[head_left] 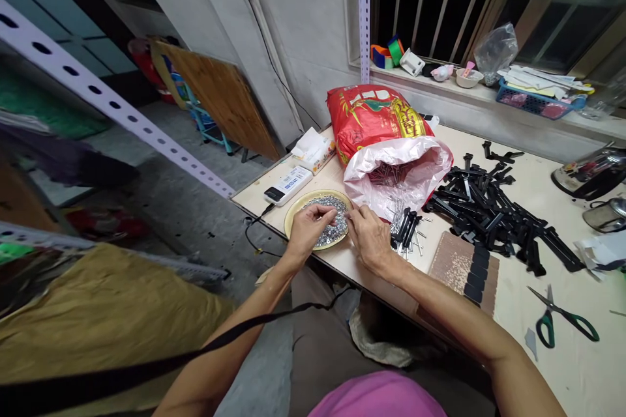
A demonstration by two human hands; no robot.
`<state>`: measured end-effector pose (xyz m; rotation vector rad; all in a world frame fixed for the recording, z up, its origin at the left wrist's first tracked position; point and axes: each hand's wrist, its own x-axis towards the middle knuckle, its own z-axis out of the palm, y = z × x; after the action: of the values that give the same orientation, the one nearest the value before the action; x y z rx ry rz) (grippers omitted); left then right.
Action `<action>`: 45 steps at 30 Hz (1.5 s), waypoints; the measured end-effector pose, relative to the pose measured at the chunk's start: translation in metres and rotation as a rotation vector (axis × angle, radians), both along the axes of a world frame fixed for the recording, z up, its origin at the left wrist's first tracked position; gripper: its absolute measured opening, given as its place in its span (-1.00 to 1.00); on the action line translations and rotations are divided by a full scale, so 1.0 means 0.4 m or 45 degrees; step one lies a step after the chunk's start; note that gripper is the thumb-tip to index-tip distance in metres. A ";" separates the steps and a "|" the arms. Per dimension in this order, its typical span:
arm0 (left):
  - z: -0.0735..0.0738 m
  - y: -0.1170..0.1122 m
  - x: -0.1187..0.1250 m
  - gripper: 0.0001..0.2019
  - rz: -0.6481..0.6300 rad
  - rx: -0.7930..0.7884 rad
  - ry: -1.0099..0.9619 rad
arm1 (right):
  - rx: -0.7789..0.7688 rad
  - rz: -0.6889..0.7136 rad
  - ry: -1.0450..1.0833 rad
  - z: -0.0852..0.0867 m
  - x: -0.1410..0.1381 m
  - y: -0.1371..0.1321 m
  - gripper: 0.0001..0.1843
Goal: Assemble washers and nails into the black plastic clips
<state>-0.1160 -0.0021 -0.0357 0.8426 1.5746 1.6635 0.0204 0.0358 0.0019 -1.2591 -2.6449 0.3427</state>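
Over a yellow plate (289,212) filled with small shiny metal pieces (320,201), my left hand (309,229) has its thumb and fingertips pinched together. What it holds, if anything, is too small to name. My right hand (370,238) is at the plate's right rim, its thumb and forefinger also pinched on something tiny that I cannot make out. Just right of that hand lie a few black clips (405,229) and loose metal pins (418,240). Behind them, a red sack (374,114) lies with its white mouth turned towards me and reddish thin pieces inside.
A large heap of black plastic parts (489,205) covers the table's right side. Nearer are a brown board with black pads (482,273) and green-handled scissors (562,316). A white power bank (289,184) and tissue pack (315,148) sit at left. A metal post (364,13) stands behind.
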 end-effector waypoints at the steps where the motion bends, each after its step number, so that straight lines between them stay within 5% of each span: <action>1: 0.002 0.001 0.003 -0.71 -0.019 -0.003 -0.025 | 0.016 -0.015 -0.004 -0.002 0.004 0.001 -0.71; 10: 0.017 0.017 0.011 -0.53 -0.228 -0.084 -0.496 | 0.265 0.053 0.062 -0.027 0.039 0.013 -0.71; 26: -0.002 0.031 0.041 -0.55 -0.241 -0.060 -0.544 | 0.572 0.044 0.039 -0.065 0.053 0.023 -0.70; 38: 0.006 0.031 0.060 -0.57 -0.243 -0.096 -0.463 | 0.374 0.080 -0.068 -0.042 0.066 0.018 -0.75; 45: 0.006 0.024 0.068 -0.64 -0.299 -0.093 -0.315 | -0.069 -0.058 0.017 -0.016 0.079 0.026 -0.72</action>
<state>-0.0887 0.0073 -0.0333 0.7224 1.3062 1.4713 0.0520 0.0462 -0.0047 -1.3262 -2.6077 0.4166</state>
